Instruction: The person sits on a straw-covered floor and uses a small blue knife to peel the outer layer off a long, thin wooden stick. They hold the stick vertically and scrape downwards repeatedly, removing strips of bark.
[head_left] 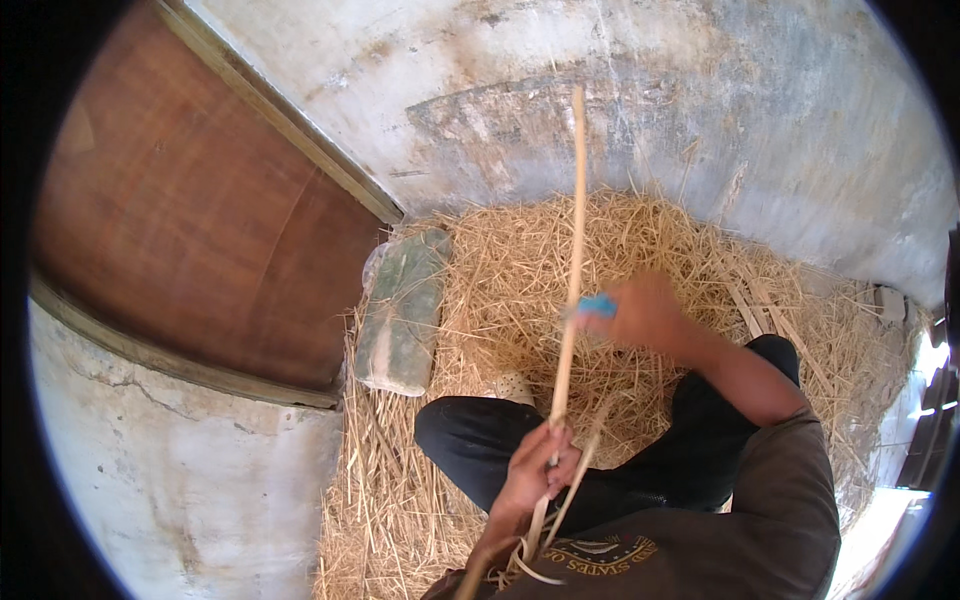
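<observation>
A long pale peeled stick (577, 220) runs from my lap up toward the far wall, nearly upright in the view. My left hand (538, 466) is closed around its lower part, close to my body. My right hand (645, 312), smeared by motion, grips a small blue tool (597, 305) whose kind I cannot make out. The tool is at the stick's right edge, about midway along it. A thin loose strip (584, 458) slants beside my left hand, and curled strips (528, 562) lie against my shirt.
Straw-like shavings (520, 250) cover the floor around my crossed legs in dark trousers (465, 440). A greenish-grey block (408, 310) lies to the left, near a brown wooden panel (200, 220). A stained plaster wall (760, 110) curves across the far side.
</observation>
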